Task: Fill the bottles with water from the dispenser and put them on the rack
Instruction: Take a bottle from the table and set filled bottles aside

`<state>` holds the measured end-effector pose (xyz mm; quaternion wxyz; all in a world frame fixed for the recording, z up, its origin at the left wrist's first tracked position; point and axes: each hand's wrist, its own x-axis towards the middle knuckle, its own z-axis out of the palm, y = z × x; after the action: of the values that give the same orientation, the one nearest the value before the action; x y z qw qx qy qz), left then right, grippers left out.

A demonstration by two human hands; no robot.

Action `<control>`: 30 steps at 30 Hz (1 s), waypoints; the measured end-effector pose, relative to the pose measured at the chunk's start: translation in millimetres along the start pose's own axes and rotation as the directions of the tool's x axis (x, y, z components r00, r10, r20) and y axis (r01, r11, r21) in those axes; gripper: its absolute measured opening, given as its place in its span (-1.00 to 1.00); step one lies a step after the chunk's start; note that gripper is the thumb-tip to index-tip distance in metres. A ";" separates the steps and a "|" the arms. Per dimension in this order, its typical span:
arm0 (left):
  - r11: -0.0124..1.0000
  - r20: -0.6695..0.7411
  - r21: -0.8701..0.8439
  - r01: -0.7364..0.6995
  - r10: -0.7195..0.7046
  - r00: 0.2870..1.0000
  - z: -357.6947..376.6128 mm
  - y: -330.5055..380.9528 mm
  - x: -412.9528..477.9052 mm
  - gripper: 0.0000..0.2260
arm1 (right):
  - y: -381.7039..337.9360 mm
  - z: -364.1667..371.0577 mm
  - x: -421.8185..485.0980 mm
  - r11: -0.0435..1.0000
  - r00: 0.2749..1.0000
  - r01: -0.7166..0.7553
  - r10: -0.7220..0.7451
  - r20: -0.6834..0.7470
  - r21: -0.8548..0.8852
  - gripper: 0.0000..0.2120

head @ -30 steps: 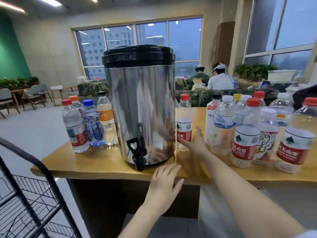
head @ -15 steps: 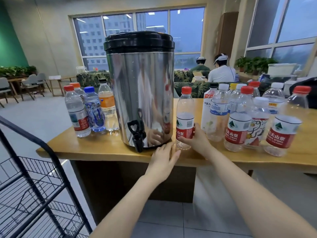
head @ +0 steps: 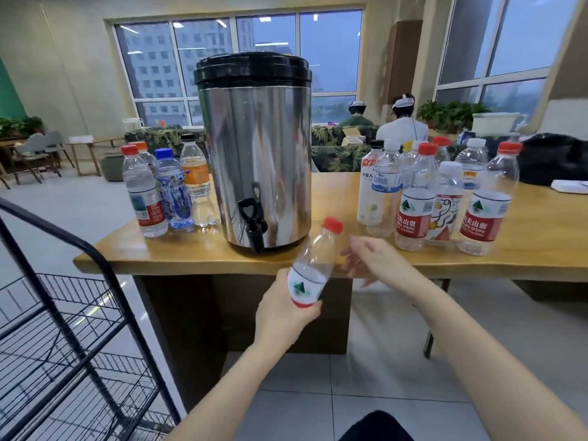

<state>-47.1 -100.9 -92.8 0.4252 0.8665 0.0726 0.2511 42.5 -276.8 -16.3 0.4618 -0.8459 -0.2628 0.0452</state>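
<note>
Gripping the red-capped bottle [head: 313,265] round its labelled lower half, the left hand [head: 283,310] has its fingers [head: 310,313] curled closed about it and holds it in the air just near of the bench [head: 525,265] edge, tilted so the cap [head: 333,225] leans far and right. A second ago this bottle stood upright on the bench, just right of the dispenser [head: 257,148], under the right hand, while the left lay flat at the bench edge. It has since been lifted off and passed across. The right hand [head: 369,259] now hovers just right of the bottle's shoulder with fingers loosely spread, gripping nothing.

By my reading, filling has not begun: the cap is on, and the free right hand sits well placed to unscrew it before the mouth goes under the black tap [head: 253,222].

The held bottle looks clear and empty. The dispenser's black lid is on, so its level is hidden. The cluster of capped bottles [head: 416,205] to the right looks mostly empty; the four capped bottles [head: 144,195] to the left may hold water, though I cannot tell for certain. The wire rack [head: 105,281], near left, shows no bottles on the shelves in view.
</note>
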 end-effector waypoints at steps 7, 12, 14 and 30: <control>0.725 -0.005 0.663 -0.185 0.252 0.968 -10.8 -42.9 -19.3 -0.28 | -20.2 28.3 7.7 0.711 0.980 -0.200 0.155 -0.127 -0.674 -0.21; 0.782 0.070 0.588 -0.208 0.207 0.976 -27.2 -54.1 -19.6 -0.42 | -6.1 47.8 16.7 0.768 0.985 -0.124 0.021 -0.168 -0.628 -0.48; 0.943 0.192 0.314 -0.111 0.052 0.980 -34.2 -57.5 -17.3 -0.51 | -6.7 52.1 16.9 0.767 0.985 -0.019 -0.095 -0.144 -0.641 -0.48; 0.836 0.654 -0.341 0.429 -0.116 0.747 -42.5 -75.3 5.9 -0.40 | -24.8 37.5 55.7 0.939 0.935 0.329 -0.308 0.177 -0.102 -0.84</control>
<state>-56.6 -21.9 -127.0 0.6557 0.7485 -0.0013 -0.0988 68.3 -210.5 -8.4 0.3846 -0.8140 -0.4349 0.0195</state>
